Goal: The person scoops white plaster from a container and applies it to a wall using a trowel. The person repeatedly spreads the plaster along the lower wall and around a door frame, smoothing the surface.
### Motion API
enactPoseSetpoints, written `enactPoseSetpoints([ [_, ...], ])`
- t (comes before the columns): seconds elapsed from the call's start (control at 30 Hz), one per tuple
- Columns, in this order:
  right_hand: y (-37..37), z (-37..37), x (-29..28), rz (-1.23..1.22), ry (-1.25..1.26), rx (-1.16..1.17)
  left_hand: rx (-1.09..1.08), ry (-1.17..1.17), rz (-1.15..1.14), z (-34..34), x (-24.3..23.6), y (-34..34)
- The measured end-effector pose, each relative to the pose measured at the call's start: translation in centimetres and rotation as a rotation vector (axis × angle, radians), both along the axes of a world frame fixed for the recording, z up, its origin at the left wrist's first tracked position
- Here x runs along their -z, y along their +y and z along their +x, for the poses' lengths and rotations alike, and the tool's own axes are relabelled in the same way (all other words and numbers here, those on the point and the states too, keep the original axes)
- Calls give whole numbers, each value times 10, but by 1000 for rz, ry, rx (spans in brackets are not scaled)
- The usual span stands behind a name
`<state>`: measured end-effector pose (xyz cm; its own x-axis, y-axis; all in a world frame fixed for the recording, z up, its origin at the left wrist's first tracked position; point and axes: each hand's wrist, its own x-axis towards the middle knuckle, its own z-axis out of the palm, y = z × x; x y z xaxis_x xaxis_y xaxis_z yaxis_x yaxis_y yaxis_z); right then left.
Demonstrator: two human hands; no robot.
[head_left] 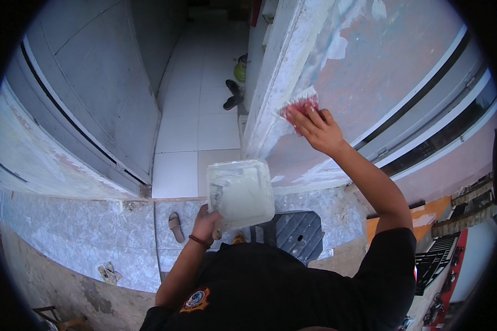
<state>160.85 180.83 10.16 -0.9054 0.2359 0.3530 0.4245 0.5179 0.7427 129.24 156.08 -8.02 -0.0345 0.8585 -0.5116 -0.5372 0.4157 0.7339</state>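
Note:
My left hand (205, 224) is closed around the near left corner of a clear plastic tray (270, 196), held at waist height. White putty (243, 190) coats the inside of the tray. A short handle end (217, 231) shows beside the fingers; what it belongs to is hidden. With my right arm stretched forward, my right hand (321, 131) presses a flat red putty spreader (302, 106) to the wall (364, 83) beside the doorway edge. White smears mark the spreader and the wall's patchy pink and white surface.
A doorway with a white tiled floor (176, 132) opens ahead, dark footwear (233, 95) by its right side. A grey door (88, 71) stands left. Below lie a sandal (175, 227), a black plastic stool (299, 236) and a crumpled scrap (110, 273). Right of the wall runs a window frame (425, 105).

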Motion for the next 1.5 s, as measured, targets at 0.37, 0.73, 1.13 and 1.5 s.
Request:
enactPoseSetpoints([
  [0.37, -60, -15, -106, 16, 399, 201, -97, 137, 2, -2, -13, -1],
  [0.73, -41, -26, 35, -132, 233, 131, -77, 50, -13, 3, -8, -2],
  [1.13, -30, -3, 35, -103, 32, 3, -90, 53, -4, 3, 4, -8],
  [1.5, -67, 4, 16, -326, 241, 241, -113, 119, -12, 1, 4, -19],
])
